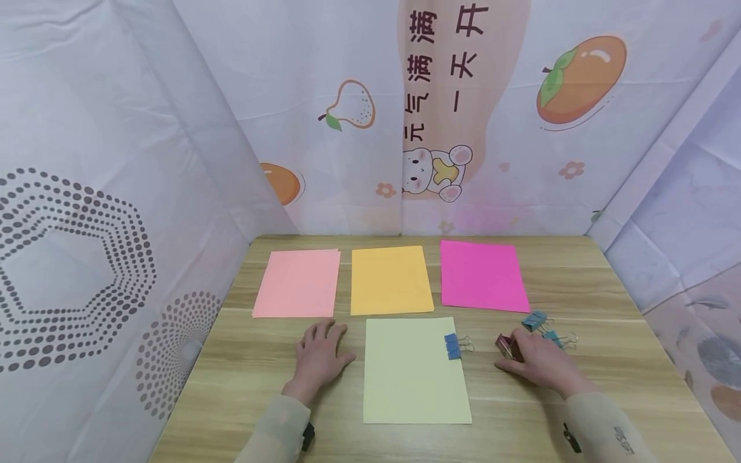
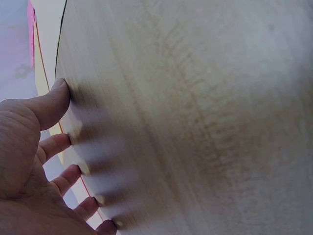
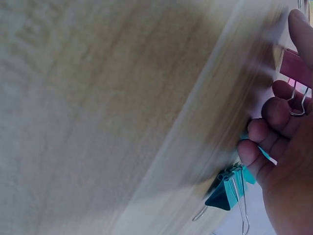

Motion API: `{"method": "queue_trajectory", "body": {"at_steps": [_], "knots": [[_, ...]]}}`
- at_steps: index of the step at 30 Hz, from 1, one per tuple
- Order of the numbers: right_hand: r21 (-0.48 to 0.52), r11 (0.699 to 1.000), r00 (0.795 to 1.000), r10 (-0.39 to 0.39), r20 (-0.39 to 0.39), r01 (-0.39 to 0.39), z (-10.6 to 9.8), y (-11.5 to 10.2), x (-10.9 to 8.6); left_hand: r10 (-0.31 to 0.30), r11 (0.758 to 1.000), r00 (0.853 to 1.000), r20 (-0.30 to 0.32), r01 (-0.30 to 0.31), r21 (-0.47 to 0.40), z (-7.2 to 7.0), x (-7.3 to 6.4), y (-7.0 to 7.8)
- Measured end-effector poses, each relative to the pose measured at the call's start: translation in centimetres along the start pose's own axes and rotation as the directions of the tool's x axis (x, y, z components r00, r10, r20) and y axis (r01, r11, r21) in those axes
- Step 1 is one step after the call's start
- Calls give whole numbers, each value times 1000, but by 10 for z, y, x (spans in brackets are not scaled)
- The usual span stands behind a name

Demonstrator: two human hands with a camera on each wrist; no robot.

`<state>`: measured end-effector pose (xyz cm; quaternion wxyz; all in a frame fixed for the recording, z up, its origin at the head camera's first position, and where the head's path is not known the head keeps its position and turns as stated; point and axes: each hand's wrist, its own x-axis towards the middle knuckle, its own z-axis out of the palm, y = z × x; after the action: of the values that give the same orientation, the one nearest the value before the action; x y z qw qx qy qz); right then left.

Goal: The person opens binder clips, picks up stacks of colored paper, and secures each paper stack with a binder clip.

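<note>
My right hand pinches a dark pink binder clip between thumb and fingers, low over the table. In the right wrist view the pink clip shows its wire handles toward the palm. Right beside this hand lie two teal binder clips, one partly behind the fingers. A blue binder clip is on the right edge of the pale green paper, its wire handles pointing right. To the left of that paper, my left hand rests with spread fingertips on the wood and holds nothing.
Behind the green paper lie square papers in a row: light pink, orange-yellow and magenta. The wood-grain table ends at a printed cloth at the back, with more cloth along both sides.
</note>
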<state>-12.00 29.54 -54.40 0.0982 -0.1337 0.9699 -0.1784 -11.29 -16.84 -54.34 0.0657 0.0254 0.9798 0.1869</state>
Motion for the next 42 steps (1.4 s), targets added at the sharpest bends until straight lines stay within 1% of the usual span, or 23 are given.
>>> {"method": "queue_trajectory", "body": {"at_steps": [9, 18, 21, 25, 32, 42], "knots": [[-14, 1000, 1000, 20, -19, -20, 0, -5, 4, -6, 1000, 1000, 0, 6, -5, 1, 1, -1], [-40, 999, 999, -32, -28, 30, -2, -6, 5, 6, 1000, 1000, -4, -6, 1, -1, 1, 0], [-49, 998, 998, -51, -32, 49, -1, -5, 6, 0, 1000, 1000, 2, 0, 2, -1, 1, 0], [-61, 996, 997, -63, -37, 60, -1, -4, 5, -1, 1000, 1000, 3, 1, 0, -1, 1, 0], [-69, 995, 997, -71, -43, 68, -1, -5, 5, 14, 1000, 1000, -2, -14, 6, -3, -1, 2], [-125, 987, 989, -111, -100, 98, 1, -3, 7, 18, 999, 1000, 6, -18, 40, -7, 1, 2]]}}
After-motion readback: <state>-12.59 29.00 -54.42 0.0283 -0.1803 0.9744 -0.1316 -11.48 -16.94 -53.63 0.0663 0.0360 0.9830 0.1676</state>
